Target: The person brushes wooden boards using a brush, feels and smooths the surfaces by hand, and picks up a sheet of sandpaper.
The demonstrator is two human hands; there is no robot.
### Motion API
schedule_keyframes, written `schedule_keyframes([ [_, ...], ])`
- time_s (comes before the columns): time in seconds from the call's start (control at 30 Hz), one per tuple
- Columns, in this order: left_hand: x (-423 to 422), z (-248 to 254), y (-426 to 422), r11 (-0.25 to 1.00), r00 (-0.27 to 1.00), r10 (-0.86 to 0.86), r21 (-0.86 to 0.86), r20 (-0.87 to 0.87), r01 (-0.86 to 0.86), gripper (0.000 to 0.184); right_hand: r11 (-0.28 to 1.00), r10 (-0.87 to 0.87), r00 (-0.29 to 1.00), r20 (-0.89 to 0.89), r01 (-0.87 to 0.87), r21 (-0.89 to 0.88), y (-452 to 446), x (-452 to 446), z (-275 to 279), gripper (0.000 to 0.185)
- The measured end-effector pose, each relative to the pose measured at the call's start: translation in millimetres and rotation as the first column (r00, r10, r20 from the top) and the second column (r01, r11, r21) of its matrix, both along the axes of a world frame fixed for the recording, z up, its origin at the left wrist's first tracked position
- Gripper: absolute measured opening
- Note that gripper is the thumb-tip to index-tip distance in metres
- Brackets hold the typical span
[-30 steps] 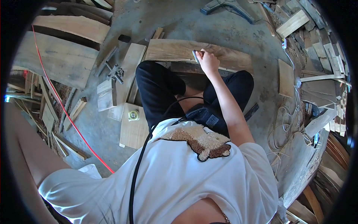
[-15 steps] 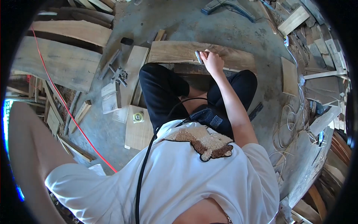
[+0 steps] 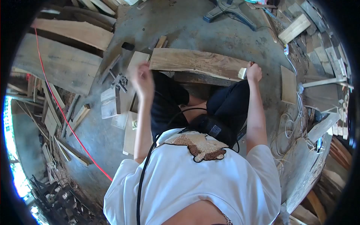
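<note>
A long wooden board (image 3: 195,60) with one wavy edge lies across in front of my knees. At its right end, my right hand (image 3: 254,72) is closed around what looks like a flat paintbrush (image 3: 242,73), its pale, wide end over the board. My left hand (image 3: 141,78) is raised near the board's left end, above another plank. Motion smears its fingers, and I see nothing in it. Beside the left forearm lies a small yellowish-green item (image 3: 134,124), partly hidden, its kind unclear.
Left of my knees are a metal clamp-like tool (image 3: 119,81) and a wood block (image 3: 110,103). A red cable (image 3: 64,114) runs along the left. Stacked planks (image 3: 56,56) stand at far left. White cords (image 3: 288,125) coil at right. A dark metal stand base (image 3: 228,13) sits ahead.
My right hand has moved right along the board with the paintbrush. My left arm has swung from the far left to the board's left end. The view has shifted slightly.
</note>
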State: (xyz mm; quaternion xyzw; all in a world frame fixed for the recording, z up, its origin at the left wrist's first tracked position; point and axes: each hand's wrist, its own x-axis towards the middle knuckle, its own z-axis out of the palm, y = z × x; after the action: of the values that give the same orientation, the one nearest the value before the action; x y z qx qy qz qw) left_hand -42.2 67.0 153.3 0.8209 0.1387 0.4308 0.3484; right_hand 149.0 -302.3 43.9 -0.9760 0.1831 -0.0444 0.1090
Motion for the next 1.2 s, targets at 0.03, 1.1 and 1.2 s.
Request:
schedule_keyframes([
  [0.03, -6, -35, -13, 0.993, 0.991, -0.088, -0.081, -0.105, 0.08, 0.02, 0.997, 0.074, 0.997, -0.021, -0.075, -0.03, 14, 2, -1, 0.037],
  [1.1, 30, -221, -24, 0.84, 0.697, 0.156, 0.465, -0.7, 0.28, 0.057, 0.764, -0.096, 0.993, 0.066, 0.031, 0.644, 19, 31, -50, 0.032],
  [1.2, 29, -226, -23, 0.853, 0.721, 0.15, 0.458, -0.677, 0.252, 0.064, 0.429, 0.04, 0.98, 0.196, -0.194, 0.882, 112, 34, -90, 0.032],
])
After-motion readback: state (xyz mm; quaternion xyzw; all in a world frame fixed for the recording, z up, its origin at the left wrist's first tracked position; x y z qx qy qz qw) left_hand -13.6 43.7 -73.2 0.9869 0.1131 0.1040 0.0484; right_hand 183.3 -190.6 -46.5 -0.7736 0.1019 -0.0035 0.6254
